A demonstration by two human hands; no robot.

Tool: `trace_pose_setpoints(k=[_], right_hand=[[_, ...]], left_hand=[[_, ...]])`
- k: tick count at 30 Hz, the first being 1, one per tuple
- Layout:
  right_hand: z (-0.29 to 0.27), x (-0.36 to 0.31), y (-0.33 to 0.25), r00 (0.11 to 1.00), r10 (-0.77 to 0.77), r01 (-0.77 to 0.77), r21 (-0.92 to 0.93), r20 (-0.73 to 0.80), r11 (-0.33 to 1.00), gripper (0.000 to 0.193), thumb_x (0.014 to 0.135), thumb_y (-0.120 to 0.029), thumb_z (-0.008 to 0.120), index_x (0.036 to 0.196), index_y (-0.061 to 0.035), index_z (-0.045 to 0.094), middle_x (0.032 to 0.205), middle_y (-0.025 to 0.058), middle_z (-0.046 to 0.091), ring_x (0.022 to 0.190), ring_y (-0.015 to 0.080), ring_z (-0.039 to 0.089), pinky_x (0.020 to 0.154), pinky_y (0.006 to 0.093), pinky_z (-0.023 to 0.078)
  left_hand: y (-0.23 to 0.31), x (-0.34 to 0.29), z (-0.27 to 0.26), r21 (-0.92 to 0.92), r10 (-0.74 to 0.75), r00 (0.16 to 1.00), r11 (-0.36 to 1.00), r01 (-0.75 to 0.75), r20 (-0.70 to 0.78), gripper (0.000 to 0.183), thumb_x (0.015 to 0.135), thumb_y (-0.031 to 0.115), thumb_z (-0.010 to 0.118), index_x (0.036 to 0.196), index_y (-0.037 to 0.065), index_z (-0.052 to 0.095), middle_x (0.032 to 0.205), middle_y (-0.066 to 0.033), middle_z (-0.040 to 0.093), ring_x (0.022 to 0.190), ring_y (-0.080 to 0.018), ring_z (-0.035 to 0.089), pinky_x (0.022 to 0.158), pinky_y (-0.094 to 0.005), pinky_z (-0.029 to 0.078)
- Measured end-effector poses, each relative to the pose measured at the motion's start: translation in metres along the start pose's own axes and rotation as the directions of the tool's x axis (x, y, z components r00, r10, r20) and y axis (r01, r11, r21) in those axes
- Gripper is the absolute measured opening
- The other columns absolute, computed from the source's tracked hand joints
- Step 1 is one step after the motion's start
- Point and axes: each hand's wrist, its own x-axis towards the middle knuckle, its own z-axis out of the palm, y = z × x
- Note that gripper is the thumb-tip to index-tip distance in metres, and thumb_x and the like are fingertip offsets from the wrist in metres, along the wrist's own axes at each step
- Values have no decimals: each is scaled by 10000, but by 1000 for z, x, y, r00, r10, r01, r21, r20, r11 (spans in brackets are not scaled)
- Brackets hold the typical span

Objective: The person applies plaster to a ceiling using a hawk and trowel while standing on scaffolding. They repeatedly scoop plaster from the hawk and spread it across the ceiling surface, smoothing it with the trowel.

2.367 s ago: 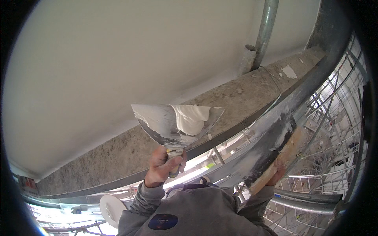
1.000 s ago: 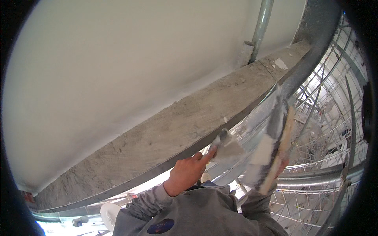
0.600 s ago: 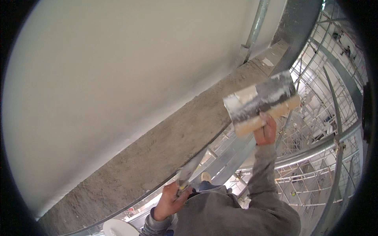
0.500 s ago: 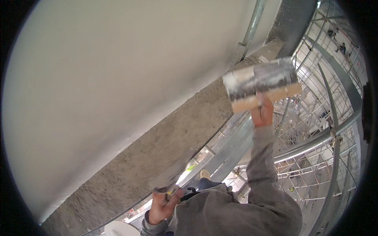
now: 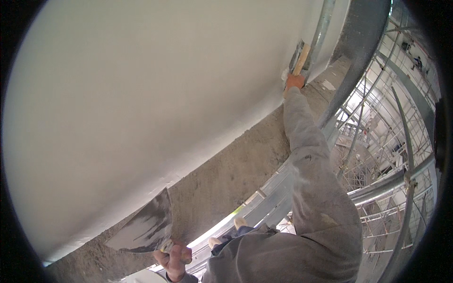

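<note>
My right hand (image 5: 294, 82) is stretched far out and closed on the wooden back of a wide plastering blade (image 5: 301, 60). That blade is held at the pale wall (image 5: 155, 85), beside a vertical metal pole, and shows nearly edge-on. Low down and nearer to me, my left hand (image 5: 173, 260) grips the handle of a broad putty knife (image 5: 147, 227). Its flared metal blade is smeared with white and dark streaks. It lies over the rough concrete ledge (image 5: 231, 165), with its upper corner near the foot of the wall.
The metal pole (image 5: 323, 26) stands close to the wall. Below the ledge runs a narrow metal walkway (image 5: 269, 203), with my shoes (image 5: 239, 221) over it. A curved rail (image 5: 382, 188) and dense scaffolding (image 5: 373, 137) fill the right side, with a deep drop beyond.
My right hand has carried the wide blade up and left from over the ledge to the wall by the pole. My left hand has dropped left, and its putty knife now shows broad side.
</note>
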Motion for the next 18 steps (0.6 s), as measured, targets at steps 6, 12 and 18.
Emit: trace_pose_setpoints(k=[6, 12, 18], right_hand=[[80, 38, 51, 986, -95, 63, -219, -137, 974, 225, 656, -184, 612, 844, -67, 579, 820, 117, 598, 684, 258, 593, 572, 381, 483], [139, 131, 98, 941, 81, -196, -333, -330, 922, 179, 666, -251, 620, 748, -101, 568, 729, 61, 586, 637, 212, 580, 559, 366, 467], [113, 97, 79, 916, -268, 390, -510, 297, 767, 240, 672, -128, 576, 900, -56, 585, 788, 96, 592, 727, 237, 585, 637, 339, 469]], left_hand=[[10, -5, 6, 195, 23, 997, 981, -8, -71, 95, 783, 111, 488, 751, 37, 437, 599, -27, 460, 452, -96, 384, 392, -183, 306], [25, 10, 36, 287, 112, 970, 957, -47, -216, 105, 723, 8, 489, 677, 81, 429, 592, 6, 438, 557, -73, 420, 486, -152, 328], [29, 12, 47, 293, 131, 943, 955, -37, -306, 102, 727, 17, 495, 674, 78, 433, 584, 1, 433, 535, -81, 418, 461, -164, 331]])
